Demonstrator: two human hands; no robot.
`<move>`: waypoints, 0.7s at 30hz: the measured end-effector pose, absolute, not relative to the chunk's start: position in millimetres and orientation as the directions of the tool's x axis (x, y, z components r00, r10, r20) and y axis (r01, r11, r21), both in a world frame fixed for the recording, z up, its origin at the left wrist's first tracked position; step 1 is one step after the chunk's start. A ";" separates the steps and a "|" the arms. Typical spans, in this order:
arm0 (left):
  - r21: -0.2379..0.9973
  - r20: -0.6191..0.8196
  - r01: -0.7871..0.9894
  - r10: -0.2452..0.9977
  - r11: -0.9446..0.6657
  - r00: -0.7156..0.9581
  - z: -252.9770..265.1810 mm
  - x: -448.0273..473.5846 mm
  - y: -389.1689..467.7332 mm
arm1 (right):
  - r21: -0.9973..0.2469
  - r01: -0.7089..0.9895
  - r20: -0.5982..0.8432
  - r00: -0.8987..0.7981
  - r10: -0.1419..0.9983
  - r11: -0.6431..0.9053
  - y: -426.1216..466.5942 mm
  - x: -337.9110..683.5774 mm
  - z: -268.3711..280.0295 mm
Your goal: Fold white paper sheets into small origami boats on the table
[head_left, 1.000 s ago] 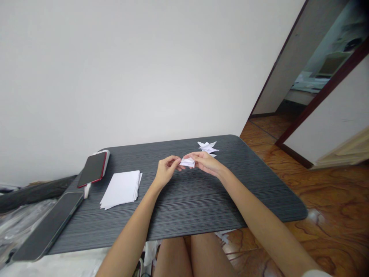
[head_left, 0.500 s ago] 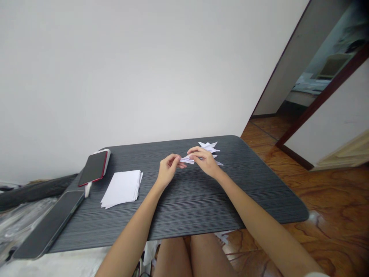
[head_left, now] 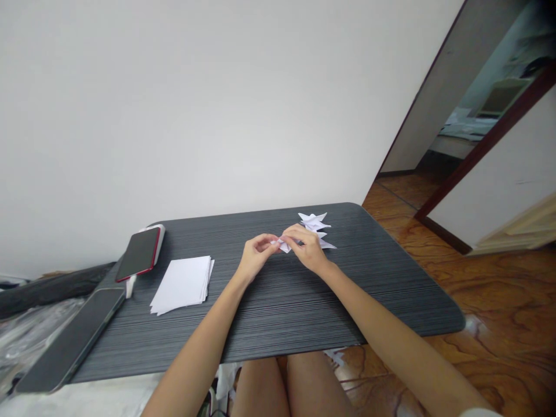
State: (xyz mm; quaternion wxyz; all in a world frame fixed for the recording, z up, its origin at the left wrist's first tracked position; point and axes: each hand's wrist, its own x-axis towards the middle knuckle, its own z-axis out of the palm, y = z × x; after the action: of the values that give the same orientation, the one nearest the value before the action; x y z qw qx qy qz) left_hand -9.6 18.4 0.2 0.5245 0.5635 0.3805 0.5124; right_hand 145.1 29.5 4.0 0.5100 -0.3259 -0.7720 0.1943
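Note:
A small piece of folded white paper point(head_left: 284, 247) is held between both hands above the dark table point(head_left: 269, 313). My left hand point(head_left: 257, 253) pinches its left side with thumb and fingers. My right hand point(head_left: 306, 249) is closed on its right side, fingertips close to those of the left. The fingers cover much of the paper, so its full shape is hidden. Just beyond my right hand lie pointed folded paper figures point(head_left: 313, 221), partly hidden by that hand.
A stack of white paper sheets point(head_left: 182, 284) lies left of my forearms. Farther left are a red-edged phone point(head_left: 138, 255) on a white stand and a large dark phone-like slab point(head_left: 73, 341) along the table's edge. A white wall point(head_left: 195, 116) rises behind the table.
Both hands have drawn closer together on the folded paper. Its flat, pointed outline has turned, and a lower corner now points down between the fingers.

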 end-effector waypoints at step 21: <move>0.950 0.304 0.033 0.943 -0.311 0.139 -0.2 -12.1 17.1 | -0.717 0.218 0.626 -0.216 0.749 0.662 33.1 144.1 5.1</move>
State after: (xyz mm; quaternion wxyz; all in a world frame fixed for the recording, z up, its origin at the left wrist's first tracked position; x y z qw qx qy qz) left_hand -12.1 17.1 -0.2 0.4340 0.6171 0.3951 0.5241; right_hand 144.1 33.1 5.1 0.5337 -0.3274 -0.7390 0.2486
